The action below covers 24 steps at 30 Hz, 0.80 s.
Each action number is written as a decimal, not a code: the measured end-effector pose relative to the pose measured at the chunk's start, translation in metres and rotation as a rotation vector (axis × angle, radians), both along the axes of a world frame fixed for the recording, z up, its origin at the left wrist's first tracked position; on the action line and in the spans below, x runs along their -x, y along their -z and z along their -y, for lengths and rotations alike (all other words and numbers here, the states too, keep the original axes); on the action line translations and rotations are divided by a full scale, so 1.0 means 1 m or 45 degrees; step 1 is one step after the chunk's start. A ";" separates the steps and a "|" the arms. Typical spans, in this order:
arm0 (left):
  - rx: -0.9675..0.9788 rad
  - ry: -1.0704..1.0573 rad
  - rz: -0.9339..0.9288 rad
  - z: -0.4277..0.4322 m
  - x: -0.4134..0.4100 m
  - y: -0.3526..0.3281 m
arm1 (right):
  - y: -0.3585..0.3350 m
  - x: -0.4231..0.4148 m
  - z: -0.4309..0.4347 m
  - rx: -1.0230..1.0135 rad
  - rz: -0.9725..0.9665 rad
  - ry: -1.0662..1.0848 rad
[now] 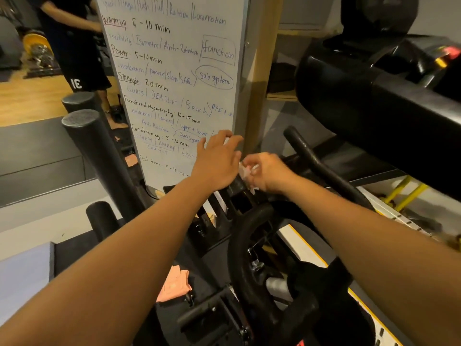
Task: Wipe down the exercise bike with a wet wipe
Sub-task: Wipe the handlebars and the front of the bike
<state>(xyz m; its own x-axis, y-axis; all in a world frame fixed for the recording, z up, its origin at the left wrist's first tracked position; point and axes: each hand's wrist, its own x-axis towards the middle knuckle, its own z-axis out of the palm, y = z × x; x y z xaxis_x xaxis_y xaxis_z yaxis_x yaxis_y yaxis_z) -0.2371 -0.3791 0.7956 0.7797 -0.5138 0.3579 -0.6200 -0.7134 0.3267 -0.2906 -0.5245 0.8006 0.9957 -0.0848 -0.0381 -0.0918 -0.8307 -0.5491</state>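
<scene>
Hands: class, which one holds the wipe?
The right hand: its curled fingers pinch the white wipe. The left hand beside it has its fingers spread and fairly straight, with no wipe in them.

This is a gym. At 12 o'clock stands a whiteboard (174, 71) with a handwritten training plan: warmup, power, strength, deadlift, bench, conditioning and cool down, each with its minutes. An exercise bike (252, 245) fills 6 o'clock with its black frame. At 10 o'clock a yellow weight plate (37, 44) shows near a wooden floor (32, 103), beside a person in black sports shorts (82, 71). Thick black padded posts (99, 151) stick up at 9 o'clock, and a large black padded machine (374, 96) sits at 2 o'clock.
</scene>
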 end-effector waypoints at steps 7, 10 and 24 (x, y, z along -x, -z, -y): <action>-0.119 0.034 0.147 0.004 -0.006 0.016 | 0.015 0.006 0.026 0.124 -0.350 -0.199; -0.183 0.061 0.126 0.005 -0.009 0.014 | -0.003 -0.008 0.016 0.442 -0.651 -0.349; -0.411 -0.041 0.293 -0.011 0.020 0.031 | -0.003 -0.006 0.017 0.705 -0.684 -0.462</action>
<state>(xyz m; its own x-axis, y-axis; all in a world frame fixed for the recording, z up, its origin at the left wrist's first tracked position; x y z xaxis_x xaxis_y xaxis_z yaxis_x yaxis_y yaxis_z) -0.2569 -0.3681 0.7646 0.7153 -0.6052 0.3494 -0.6266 -0.7768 -0.0626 -0.2847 -0.5414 0.8033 0.8236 0.0901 -0.5600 0.1001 -0.9949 -0.0128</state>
